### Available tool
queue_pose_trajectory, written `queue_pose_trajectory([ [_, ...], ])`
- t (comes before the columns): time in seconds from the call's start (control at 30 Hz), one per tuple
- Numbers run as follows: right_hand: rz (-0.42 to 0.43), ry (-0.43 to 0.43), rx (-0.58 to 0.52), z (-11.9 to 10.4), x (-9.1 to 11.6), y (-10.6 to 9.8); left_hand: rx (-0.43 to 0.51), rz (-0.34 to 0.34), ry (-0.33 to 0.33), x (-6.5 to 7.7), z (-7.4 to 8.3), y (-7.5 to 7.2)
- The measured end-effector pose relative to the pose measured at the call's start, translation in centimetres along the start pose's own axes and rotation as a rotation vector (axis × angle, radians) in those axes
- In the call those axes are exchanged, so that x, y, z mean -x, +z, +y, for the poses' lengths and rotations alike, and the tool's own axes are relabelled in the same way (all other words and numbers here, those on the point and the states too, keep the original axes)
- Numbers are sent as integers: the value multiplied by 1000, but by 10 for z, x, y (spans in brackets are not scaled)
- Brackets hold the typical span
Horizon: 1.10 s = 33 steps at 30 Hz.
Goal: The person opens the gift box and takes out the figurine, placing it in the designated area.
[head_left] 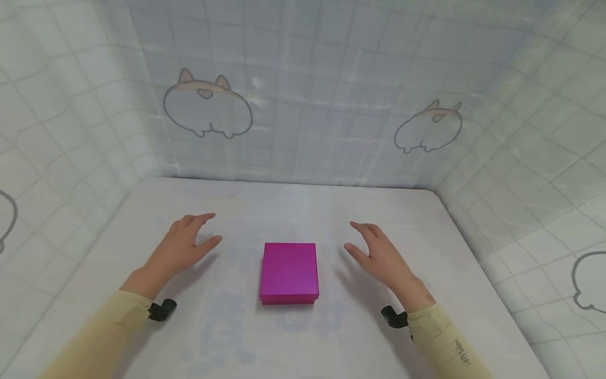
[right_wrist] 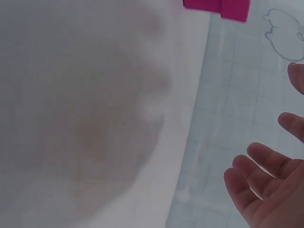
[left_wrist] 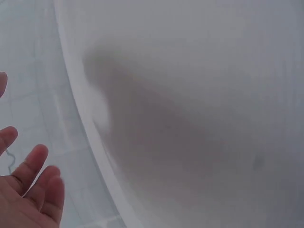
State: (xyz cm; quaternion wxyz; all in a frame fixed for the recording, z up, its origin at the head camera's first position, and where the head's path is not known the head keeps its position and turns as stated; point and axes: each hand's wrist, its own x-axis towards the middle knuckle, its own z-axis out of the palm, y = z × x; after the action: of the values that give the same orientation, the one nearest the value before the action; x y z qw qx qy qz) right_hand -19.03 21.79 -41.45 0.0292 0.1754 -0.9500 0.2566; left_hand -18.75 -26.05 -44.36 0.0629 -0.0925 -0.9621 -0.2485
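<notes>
Sleeves (head_left: 97, 334) are seen nearest, black mounts (head_left: 162, 310) at their ends. The left hand (head_left: 175, 251) and right hand (head_left: 385, 263) are held released, fingers relaxed, nothing grasped. Between them, touched by neither, the pink box (head_left: 290, 270) is set on the worktop (head_left: 284, 210). A pre-contact step is judged to be underway; an inward move to the box's sides is called for. Behind, a gridded sheet (head_left: 312, 110) is seen.

Box (head_left: 290, 271) on the tabletop (head_left: 289, 210), left hand (head_left: 182, 245) at its ten o'clock, right hand (head_left: 380, 258) at two, backdrop (head_left: 322, 131) beyond at twelve
</notes>
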Motion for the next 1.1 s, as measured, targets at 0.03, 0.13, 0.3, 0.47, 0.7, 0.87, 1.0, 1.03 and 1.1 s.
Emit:
queue_pose_trajectory([
  [0.03, 0, 4, -12, -1, 1, 3, 14, -10, -5, 1, 3, 1],
  [0.13, -7, 13, -40, -4, 2, 12, 46, -30, -15, 5, 13, 7],
  [0.3, -21, 1, -120, -13, 7, 24, 101, -32, -33, 10, 27, 15],
  [0.47, -29, -15, -216, -24, 8, 35, 160, -53, -50, 13, 43, 24],
  [0.7, -42, -6, -294, -36, 8, 44, 251, -93, -20, 15, 63, 40],
  [0.87, -82, 19, -315, -43, 10, 51, 290, -149, -43, 18, 76, 47],
  [1.0, -145, 33, -377, -51, 12, 55, 334, -201, -67, 22, 85, 49],
  [1.03, -161, 31, -386, -53, 13, 56, 339, -208, -74, 23, 87, 50],
  [1.1, -184, 25, -398, -55, 14, 57, 347, -217, -87, 25, 90, 51],
])
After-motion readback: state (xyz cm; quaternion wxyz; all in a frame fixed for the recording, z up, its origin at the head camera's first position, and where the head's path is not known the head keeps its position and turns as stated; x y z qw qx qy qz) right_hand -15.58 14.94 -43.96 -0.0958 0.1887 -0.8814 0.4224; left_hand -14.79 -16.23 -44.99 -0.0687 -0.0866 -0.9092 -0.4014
